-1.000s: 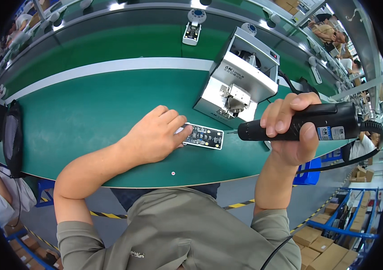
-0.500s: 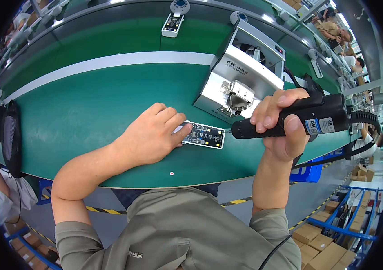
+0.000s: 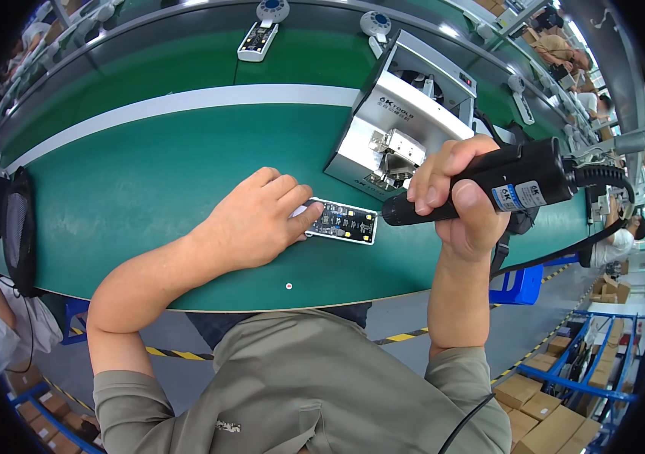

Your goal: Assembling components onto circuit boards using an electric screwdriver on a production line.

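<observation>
A narrow circuit board in a white housing (image 3: 344, 222) lies on the green workbench (image 3: 148, 163), its dark face with several yellow parts turned up. My left hand (image 3: 263, 213) grips its left end, thumb over the top, and hides that end. In my right hand (image 3: 465, 184) is a black electric screwdriver (image 3: 510, 181), held nearly level with the fingers wrapped around its body. Its nose points left, and the thin tip is at the right end of the board. Whether the tip touches a screw is too small to tell.
A silver screw feeder machine (image 3: 406, 121) stands just beyond my right hand. Behind the bench, a green conveyor carries white units (image 3: 258, 39) with round heads. A small white round piece (image 3: 289, 287) lies near the front edge. A black mesh bag (image 3: 20, 231) sits at the left.
My right hand has brought the screwdriver slightly left and up, its tip now at the board's right end. The white units on the conveyor have shifted left. My left hand stays on the board.
</observation>
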Demonstrator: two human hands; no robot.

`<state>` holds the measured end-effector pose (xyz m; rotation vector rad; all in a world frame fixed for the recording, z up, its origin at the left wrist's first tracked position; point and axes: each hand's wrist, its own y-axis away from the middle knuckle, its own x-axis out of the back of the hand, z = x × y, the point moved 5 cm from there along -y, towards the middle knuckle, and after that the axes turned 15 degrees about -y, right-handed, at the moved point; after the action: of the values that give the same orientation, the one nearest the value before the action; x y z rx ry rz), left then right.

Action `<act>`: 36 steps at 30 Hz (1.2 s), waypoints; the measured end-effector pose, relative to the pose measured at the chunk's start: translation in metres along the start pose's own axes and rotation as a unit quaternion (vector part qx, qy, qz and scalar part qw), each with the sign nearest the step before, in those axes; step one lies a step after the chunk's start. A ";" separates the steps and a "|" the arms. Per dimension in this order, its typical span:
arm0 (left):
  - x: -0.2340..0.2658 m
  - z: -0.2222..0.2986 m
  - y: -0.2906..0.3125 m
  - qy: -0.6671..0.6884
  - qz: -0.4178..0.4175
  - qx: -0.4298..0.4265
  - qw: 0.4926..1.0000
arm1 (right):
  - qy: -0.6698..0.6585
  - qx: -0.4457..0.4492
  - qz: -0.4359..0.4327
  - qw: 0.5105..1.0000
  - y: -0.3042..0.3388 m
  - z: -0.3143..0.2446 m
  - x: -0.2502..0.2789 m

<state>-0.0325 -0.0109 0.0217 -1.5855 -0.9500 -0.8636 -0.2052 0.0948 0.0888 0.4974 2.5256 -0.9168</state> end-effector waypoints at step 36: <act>-0.013 0.008 0.002 0.011 0.061 0.028 0.998 | -0.078 -0.010 -0.034 0.996 -0.014 0.035 -0.036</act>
<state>-0.0356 -0.0050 0.0072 -1.5664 -0.8465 -0.7622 -0.1718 0.0551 0.0892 0.3211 2.4200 -0.9156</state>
